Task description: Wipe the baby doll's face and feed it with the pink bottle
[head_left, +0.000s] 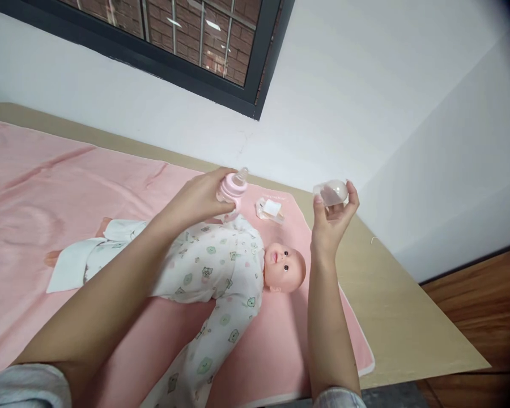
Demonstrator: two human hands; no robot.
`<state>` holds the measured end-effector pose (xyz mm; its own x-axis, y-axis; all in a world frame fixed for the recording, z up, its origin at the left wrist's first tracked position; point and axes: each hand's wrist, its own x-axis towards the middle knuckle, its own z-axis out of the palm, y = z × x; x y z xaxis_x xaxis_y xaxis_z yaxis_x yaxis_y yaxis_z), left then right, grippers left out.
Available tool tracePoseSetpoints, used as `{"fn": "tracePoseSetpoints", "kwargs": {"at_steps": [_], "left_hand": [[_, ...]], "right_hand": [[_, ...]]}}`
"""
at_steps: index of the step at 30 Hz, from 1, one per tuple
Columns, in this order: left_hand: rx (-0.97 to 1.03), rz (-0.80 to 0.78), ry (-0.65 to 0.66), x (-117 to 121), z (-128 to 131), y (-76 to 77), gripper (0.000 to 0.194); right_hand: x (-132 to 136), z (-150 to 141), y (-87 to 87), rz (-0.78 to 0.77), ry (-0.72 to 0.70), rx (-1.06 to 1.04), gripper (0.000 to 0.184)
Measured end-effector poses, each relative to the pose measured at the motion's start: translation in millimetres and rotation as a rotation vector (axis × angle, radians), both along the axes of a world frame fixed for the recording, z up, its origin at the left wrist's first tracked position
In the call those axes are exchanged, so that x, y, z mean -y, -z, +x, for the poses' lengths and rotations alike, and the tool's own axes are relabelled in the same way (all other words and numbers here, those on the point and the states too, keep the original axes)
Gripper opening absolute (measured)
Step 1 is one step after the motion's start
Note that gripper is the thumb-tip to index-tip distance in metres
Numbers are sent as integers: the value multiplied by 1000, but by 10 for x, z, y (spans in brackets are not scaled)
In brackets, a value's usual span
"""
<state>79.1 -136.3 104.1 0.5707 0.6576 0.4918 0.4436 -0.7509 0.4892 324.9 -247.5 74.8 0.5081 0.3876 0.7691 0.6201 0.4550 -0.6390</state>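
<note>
My left hand point(215, 195) is wrapped round a pink baby bottle point(232, 190), whose clear teat is bare and points up and to the right. In my right hand point(334, 218) is a clear, domed bottle cap point(331, 192), pinched between thumb and fingers above the table's far right side. Between and below my hands lies a baby doll point(284, 266) on its back, its head to the right. It wears a white patterned outfit point(208, 255). My left forearm passes over its legs and hides part of them.
A pink blanket point(255, 351) covers much of the tan table point(391, 306). Near the doll's head lies a small clear packet with a white piece point(272, 208). Behind stand a white wall point(331, 85) and a dark-framed window point(250, 96).
</note>
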Motion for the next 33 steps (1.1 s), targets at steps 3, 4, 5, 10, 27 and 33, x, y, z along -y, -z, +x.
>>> {"fn": "tracePoseSetpoints", "kwargs": {"at_steps": [3,4,5,10,27,33], "left_hand": [[-10,-69,-137,-220,-113,-3,56],[-3,-104,-165,-295,-150,9,57],[7,-140,-189,-369,-186,26,57],[-51,-253,-318,-710,-355,171,56],[-322,-358,-385,-1299,-520,599,51],[-379,-352,-372,-1366,-536,668,41]], "right_hand": [[-95,517,238,-115,174,-48,72],[-123,663,349,-188,234,-82,70],[-147,789,469,-261,294,-121,69],[-202,1110,1078,-549,445,-170,69],[-191,1290,1590,-820,451,-118,84],[-207,1339,1636,-818,450,-105,83]]}}
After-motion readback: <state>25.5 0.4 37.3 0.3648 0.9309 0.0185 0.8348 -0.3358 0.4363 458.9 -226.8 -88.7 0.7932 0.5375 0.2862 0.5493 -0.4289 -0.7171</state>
